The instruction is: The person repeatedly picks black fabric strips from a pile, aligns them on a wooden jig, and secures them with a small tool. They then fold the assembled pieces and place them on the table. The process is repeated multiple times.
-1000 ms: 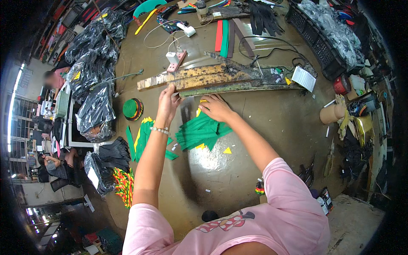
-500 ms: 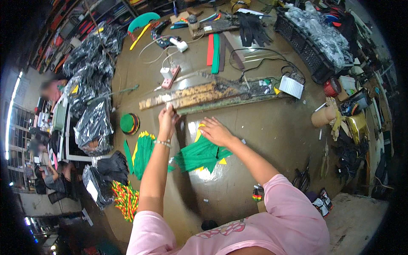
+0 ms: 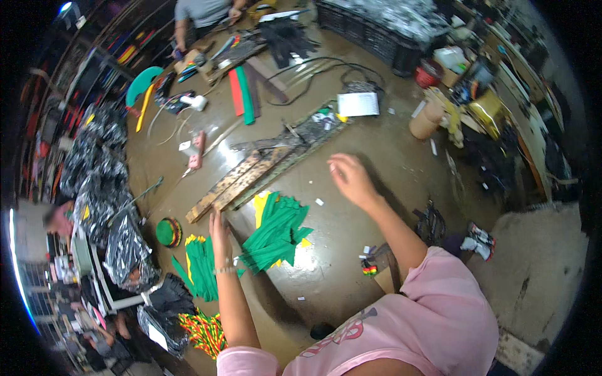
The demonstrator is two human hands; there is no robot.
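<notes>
My left hand [image 3: 219, 241] is at the near end of two worn wooden boards [image 3: 241, 178], fingers stretched out and holding nothing that I can see. Beside it, a bunch of green cloth strips with yellow ends [image 3: 199, 268] lies to the left. A larger fanned pile of green strips [image 3: 279, 232] with yellow pieces lies to the right. My right hand [image 3: 352, 178] is off that pile, over the table to the right of the boards. Its fingers are loosely bent and apart, with nothing visible in them.
Left of the strips are a striped round roll with a green top [image 3: 168, 232] and red-yellow-green cords [image 3: 204, 332]. A white notepad [image 3: 358, 104], black cable [image 3: 313, 61], brown tape roll [image 3: 426, 119] and black crate [image 3: 370, 37] lie farther off. Another person [image 3: 204, 12] works across the table.
My right hand has lifted off the green pile and moved right. My left hand's fingers have straightened from the board's edge. The view has turned, and the person across has come into sight.
</notes>
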